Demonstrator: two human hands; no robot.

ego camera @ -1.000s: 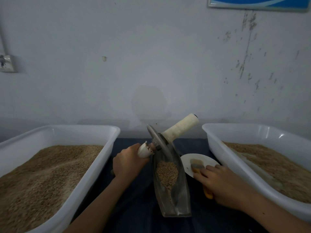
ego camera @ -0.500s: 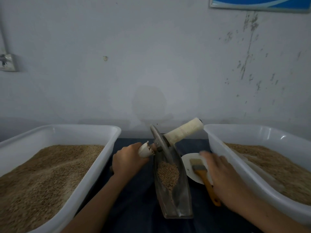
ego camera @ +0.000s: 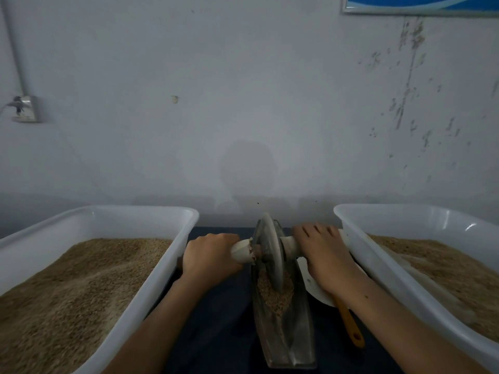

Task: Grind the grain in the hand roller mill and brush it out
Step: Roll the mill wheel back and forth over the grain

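Note:
A hand roller mill stands in the middle of the dark table: a boat-shaped metal trough (ego camera: 289, 333) with a grey grinding wheel (ego camera: 270, 252) upright in it on a pale cross-handle. A heap of grain (ego camera: 275, 291) lies in the trough under the wheel. My left hand (ego camera: 210, 259) grips the left handle end (ego camera: 241, 251). My right hand (ego camera: 322, 256) lies over the right handle end, fingers curled on it. A brush with an orange handle (ego camera: 349, 326) rests on a small white plate (ego camera: 313, 287), mostly hidden under my right wrist.
Two large white plastic tubs of grain flank the mill, the left tub (ego camera: 151, 279) and the right tub (ego camera: 378, 263), both close to my forearms. A plain wall rises right behind the table, with a socket (ego camera: 25, 107) at far left.
My right hand left the brush on the plate and moved up onto the right handle end. The handle, tilted before, now lies level with the wheel upright.

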